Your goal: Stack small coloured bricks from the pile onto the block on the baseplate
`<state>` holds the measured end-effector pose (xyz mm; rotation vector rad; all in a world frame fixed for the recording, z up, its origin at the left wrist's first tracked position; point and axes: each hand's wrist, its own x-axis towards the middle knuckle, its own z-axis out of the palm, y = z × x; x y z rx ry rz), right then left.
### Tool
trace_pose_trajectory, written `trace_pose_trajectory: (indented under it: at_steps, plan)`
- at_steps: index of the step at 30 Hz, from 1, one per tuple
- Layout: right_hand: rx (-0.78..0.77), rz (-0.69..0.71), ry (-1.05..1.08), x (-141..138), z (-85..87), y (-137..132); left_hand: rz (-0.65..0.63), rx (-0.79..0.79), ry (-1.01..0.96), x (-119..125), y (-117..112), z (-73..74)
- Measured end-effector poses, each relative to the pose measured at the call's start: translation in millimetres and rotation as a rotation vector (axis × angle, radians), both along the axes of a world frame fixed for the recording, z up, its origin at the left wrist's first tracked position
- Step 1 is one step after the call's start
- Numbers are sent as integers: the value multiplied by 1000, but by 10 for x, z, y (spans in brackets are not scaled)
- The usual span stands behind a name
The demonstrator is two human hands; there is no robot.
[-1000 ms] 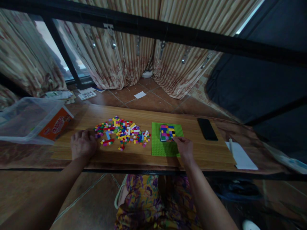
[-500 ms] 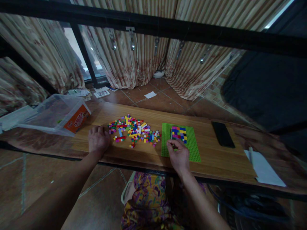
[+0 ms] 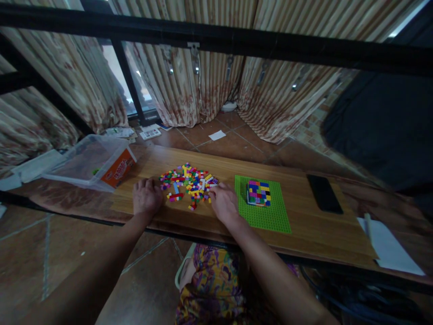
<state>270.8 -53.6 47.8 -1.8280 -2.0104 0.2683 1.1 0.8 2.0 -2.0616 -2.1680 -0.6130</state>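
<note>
A pile of small coloured bricks [image 3: 189, 181] lies on the wooden table [image 3: 304, 225]. To its right a green baseplate [image 3: 267, 216] carries a multicoloured block of stacked bricks [image 3: 259, 192]. My left hand [image 3: 146, 197] rests on the table at the pile's left edge, fingers curled loosely with nothing visible in them. My right hand [image 3: 222, 201] sits at the pile's right edge, its fingertips down among the bricks; whether it grips one is hidden.
A clear plastic tub [image 3: 91, 161] with an orange label stands at the table's left end. A black phone [image 3: 324, 193] lies right of the baseplate, and white paper [image 3: 389, 246] with a pen sits at the far right. A black bar crosses overhead.
My right hand has left the brick block on the baseplate and moved left to the pile's right edge. My left hand has stayed at the pile's left edge.
</note>
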Motion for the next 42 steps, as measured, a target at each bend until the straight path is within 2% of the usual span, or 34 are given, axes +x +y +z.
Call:
trace_pose_trajectory:
  at_steps: [8,11,14,18,21,24,27,30,34,38,42]
  plan:
    - [-99,-22,-80,-72,-70,130,-1,3,8,-15,10,-6]
    - [-62,-16,-37,-57,-26,82,-20,2,15,-26,9,-4]
    - [27,-61,102,13,20,-81,-31,-7,9,-42,18,-13]
    - [101,-181,396,278,-16,-471,-27,-1,-1,-48,28,-22]
    - [94,-340,606,616,-120,-757,-24,-9,21,-35,26,-4]
    - [110,-511,731,987,-222,-907,-23,-44,64,-24,26,22]
    - [156,-594,790,1263,-263,-905,-9,-56,82,-30,36,23]
    - [196,-635,797,1379,-243,-829,-11,-42,110,-50,52,2]
    - [229,-634,691,1395,-219,-735,-24,-47,185,-70,70,-20]
    - [281,-689,594,1393,-287,-673,-23,-46,202,-62,72,-17]
    - [351,-741,697,1358,-415,-620,-13,-57,200,-45,58,10]
